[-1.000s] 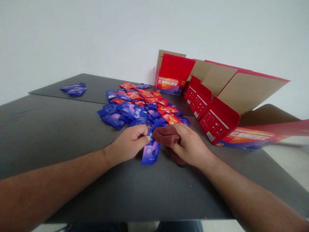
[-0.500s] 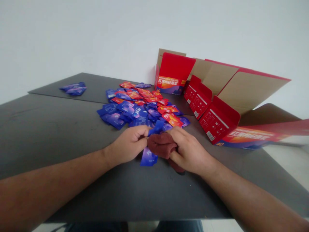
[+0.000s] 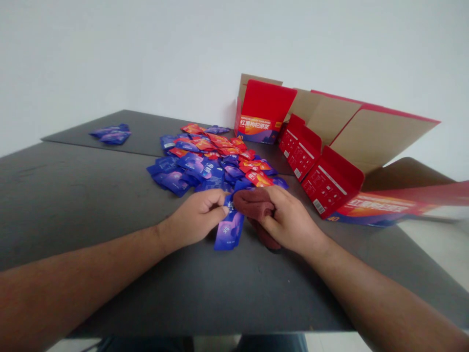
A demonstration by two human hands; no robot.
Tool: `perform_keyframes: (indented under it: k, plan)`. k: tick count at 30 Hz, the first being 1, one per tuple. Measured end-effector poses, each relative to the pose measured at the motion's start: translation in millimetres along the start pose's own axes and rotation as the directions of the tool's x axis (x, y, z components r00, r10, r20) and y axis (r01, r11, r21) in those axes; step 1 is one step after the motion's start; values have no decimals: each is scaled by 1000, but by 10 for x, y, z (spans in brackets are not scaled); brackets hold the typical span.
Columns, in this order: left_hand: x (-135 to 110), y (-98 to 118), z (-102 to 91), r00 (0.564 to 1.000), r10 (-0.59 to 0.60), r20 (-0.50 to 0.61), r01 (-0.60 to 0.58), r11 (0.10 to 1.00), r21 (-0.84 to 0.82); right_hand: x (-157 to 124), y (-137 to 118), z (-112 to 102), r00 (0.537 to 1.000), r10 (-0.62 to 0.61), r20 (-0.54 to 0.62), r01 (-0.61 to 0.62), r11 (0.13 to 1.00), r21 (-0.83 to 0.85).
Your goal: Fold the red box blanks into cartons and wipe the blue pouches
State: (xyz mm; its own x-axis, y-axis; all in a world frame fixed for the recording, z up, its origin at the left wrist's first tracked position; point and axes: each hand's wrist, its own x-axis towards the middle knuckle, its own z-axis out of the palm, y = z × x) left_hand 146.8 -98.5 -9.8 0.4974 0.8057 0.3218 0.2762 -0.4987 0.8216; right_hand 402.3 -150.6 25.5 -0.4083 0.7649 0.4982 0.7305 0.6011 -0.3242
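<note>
Between thumb and fingers, my left hand point(image 3: 196, 216) pinches a blue-purple sachet point(image 3: 227, 232) by its upper left edge, above the dark table. My right hand point(image 3: 289, 217) grips a folded brown cloth point(image 3: 254, 205), which lies against the upper right part of the sachet and covers some of it. Just beyond my hands is a loose pile of sachets, blue ones point(image 3: 200, 166) and red-orange ones point(image 3: 220, 142) mixed together. The fingertips of my right hand are partly hidden by the cloth.
At the back stands an open red carton point(image 3: 258, 127) with its flap up. More open red boxes point(image 3: 333, 181) run along the right side, their cardboard lids raised. A few blue sachets point(image 3: 112, 134) lie apart on the far left of the grey table point(image 3: 91, 186).
The cloth in my right hand has moved slightly up and right across the sachet, so more of the sachet's lower part shows. My left hand has barely moved.
</note>
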Motion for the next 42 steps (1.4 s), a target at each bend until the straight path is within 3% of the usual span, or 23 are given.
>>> perform_keyframes:
  k: [4, 8, 13, 18, 23, 27, 32, 37, 42]
  plan:
    - [3, 16, -2, 999, 5, 38, -3, 999, -36, -7, -26, -11, 993, -86, 76, 82, 995, 55]
    - [2, 25, -14, 1000, -2, 11, 2, 1000, 1, -2, -8, -16, 1000, -4, 19, 4, 1000, 28]
    - [-2, 37, -17, 999, 22, 40, -21, 999, -39, -5, -16, -18, 994, -61, 95, 56, 997, 55]
    - [-1, 21, -11, 1000, -7, 8, 7, 1000, 5, 5, 1, -17, 1000, 12, 27, -13, 999, 37]
    - [-4, 6, -8, 999, 8, 35, -7, 999, -41, 1, -7, 4, 995, -65, 74, 61, 996, 60]
    - [-6, 15, -16, 1000, 5, 3, -5, 1000, 10, 7, -1, 11, 1000, 1, 17, -2, 999, 44]
    - [-7, 25, -17, 999, 30, 30, -29, 999, -31, 1, -22, 7, 994, -67, 88, 61, 996, 68]
    - [-3, 11, -16, 1000, 1, 6, -1, 1000, 5, 13, 20, 10, 1000, 1, 24, -2, 998, 66]
    - [-1, -2, -15, 999, 19, 30, -19, 1000, -5, 5, 32, 12, 996, -34, 86, 28, 997, 69]
